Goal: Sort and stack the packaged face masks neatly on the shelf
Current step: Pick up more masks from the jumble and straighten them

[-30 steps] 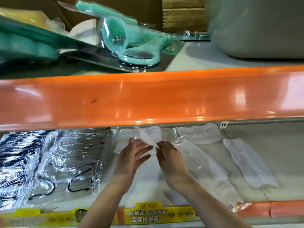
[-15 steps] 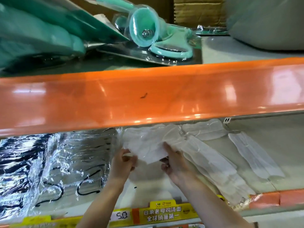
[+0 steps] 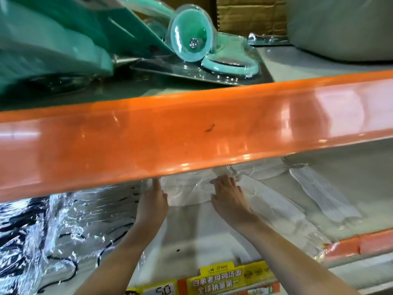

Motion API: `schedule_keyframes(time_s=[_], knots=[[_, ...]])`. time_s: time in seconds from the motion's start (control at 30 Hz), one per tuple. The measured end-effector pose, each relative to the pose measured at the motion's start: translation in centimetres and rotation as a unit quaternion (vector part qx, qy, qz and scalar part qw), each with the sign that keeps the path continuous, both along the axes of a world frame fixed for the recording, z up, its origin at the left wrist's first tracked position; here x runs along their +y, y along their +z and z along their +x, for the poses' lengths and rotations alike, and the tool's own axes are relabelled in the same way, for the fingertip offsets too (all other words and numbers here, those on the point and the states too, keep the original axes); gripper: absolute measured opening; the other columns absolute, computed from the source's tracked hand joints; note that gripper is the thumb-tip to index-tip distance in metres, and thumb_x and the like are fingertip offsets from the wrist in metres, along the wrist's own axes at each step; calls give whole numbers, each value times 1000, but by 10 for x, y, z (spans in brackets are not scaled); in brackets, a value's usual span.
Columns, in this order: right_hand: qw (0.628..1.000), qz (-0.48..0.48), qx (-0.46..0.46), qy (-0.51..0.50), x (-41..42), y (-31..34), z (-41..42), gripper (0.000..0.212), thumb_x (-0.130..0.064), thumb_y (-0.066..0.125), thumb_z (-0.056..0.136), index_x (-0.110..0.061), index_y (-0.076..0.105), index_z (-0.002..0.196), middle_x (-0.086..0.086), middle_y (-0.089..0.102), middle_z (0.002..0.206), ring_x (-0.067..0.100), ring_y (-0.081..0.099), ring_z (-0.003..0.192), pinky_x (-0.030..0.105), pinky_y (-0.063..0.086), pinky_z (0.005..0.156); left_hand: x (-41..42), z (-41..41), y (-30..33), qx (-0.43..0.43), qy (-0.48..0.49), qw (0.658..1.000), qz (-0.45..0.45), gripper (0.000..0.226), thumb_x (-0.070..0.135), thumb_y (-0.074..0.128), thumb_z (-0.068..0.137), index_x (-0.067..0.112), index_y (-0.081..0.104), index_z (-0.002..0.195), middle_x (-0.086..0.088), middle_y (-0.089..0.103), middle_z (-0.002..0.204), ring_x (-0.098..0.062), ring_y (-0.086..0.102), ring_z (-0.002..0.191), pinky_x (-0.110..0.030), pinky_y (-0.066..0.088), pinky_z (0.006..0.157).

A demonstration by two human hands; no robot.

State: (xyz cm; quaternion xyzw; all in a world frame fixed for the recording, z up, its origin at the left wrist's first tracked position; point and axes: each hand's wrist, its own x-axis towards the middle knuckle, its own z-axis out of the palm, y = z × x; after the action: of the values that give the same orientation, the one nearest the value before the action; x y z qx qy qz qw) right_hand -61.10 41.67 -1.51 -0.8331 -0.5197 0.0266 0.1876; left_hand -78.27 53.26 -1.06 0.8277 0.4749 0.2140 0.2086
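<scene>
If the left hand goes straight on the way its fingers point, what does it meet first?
Probably the clear-wrapped white face mask pack its fingertips already touch; the orange shelf beam hides what lies deeper.

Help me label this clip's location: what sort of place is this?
Most likely a shop aisle or its stockroom. Orange-edged shelving carries a yellow printed shelf strip beside a price tag reading 5.0, blister-packed teal goods lie above, and both hands reach the packaged face masks below.

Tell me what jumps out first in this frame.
A glossy orange shelf beam crosses the whole view. Below it, the left hand and right hand reach to a clear-wrapped white mask pack at the back. Mint-green packaged tools crowd the upper shelf.
</scene>
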Motion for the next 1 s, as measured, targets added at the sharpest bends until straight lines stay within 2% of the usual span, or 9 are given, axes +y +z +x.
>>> schedule_keyframes(time_s=[0.1, 0.17, 0.3, 0.4, 0.47, 0.57, 0.73, 0.9, 1.0], knots=[[998, -23, -19, 51, 3, -10, -4, 39, -24, 45, 94, -18, 45, 134, 0, 42, 135, 21, 39, 126, 33, 34, 99, -2, 3, -5, 52, -1, 999, 9, 61, -4, 48, 87, 3, 26, 143, -20, 45, 127, -35, 46, 115, -41, 44, 88], [997, -32, -44, 61, 5, -16, -8, 41, -24, 44, 94, -18, 45, 134, 1, 43, 135, 23, 40, 126, 36, 35, 100, -5, 3, -9, 105, 6, 993, 57, 67, -6, 50, 82, 0, 26, 144, -23, 39, 137, -39, 35, 129, -46, 34, 106], [996, -39, -57, 54, 5, -23, -16, 42, -18, 56, 85, -17, 52, 127, 3, 52, 124, 28, 50, 116, 42, 45, 91, -18, 5, -18, 132, -88, 980, 117, 60, 4, 63, 80, 5, 45, 137, -19, 43, 142, -40, 28, 138, -53, 29, 108], [997, -30, -64, 40, 4, -26, -15, 50, -15, 75, 68, -17, 61, 115, 2, 60, 109, 26, 62, 100, 39, 52, 78, -29, 12, -20, 170, -126, 975, 71, 49, 24, 41, 98, 19, 30, 146, -5, 22, 156, -26, 8, 146, -44, 15, 115], [997, -27, -48, 62, 2, -22, -15, 51, -14, 67, 76, -15, 56, 126, 4, 56, 122, 28, 56, 113, 41, 47, 89, -33, 17, -23, 204, -107, 971, 65, 47, 30, 32, 102, 23, 23, 147, -1, 14, 158, -23, 6, 146, -39, 10, 116], [995, -36, -16, 94, 2, -15, -9, 51, -19, 47, 92, -16, 39, 142, 2, 41, 143, 25, 38, 131, 39, 33, 105, -37, 21, -26, 215, -84, 971, 68, 47, 36, 28, 102, 23, 23, 146, -2, 13, 159, -23, 9, 146, -37, 10, 116], [990, -25, 56, 125, -5, -1, 3, 38, -19, 45, 94, -12, 49, 131, 7, 49, 134, 27, 42, 125, 40, 40, 100, -39, 27, -28, 200, -54, 976, 72, 50, 37, 27, 100, 18, 27, 146, -4, 22, 156, -23, 16, 144, -37, 14, 115], [998, 28, 36, 45, -33, 9, 24, 34, -19, 49, 93, -17, 56, 126, 2, 52, 130, 22, 44, 124, 33, 36, 98, -61, 58, -20, 40, -66, 993, 92, 36, 13, 52, 86, 7, 57, 121, -12, 62, 122, -31, 57, 115, -47, 41, 97], [999, -5, 33, -1, -56, 12, 43, 40, -26, 47, 93, -19, 48, 133, 0, 45, 137, 20, 38, 129, 30, 31, 103, -90, 82, -15, -18, -116, 990, 79, 37, 13, 50, 78, 8, 63, 112, -10, 67, 111, -31, 63, 104, -43, 47, 87]])
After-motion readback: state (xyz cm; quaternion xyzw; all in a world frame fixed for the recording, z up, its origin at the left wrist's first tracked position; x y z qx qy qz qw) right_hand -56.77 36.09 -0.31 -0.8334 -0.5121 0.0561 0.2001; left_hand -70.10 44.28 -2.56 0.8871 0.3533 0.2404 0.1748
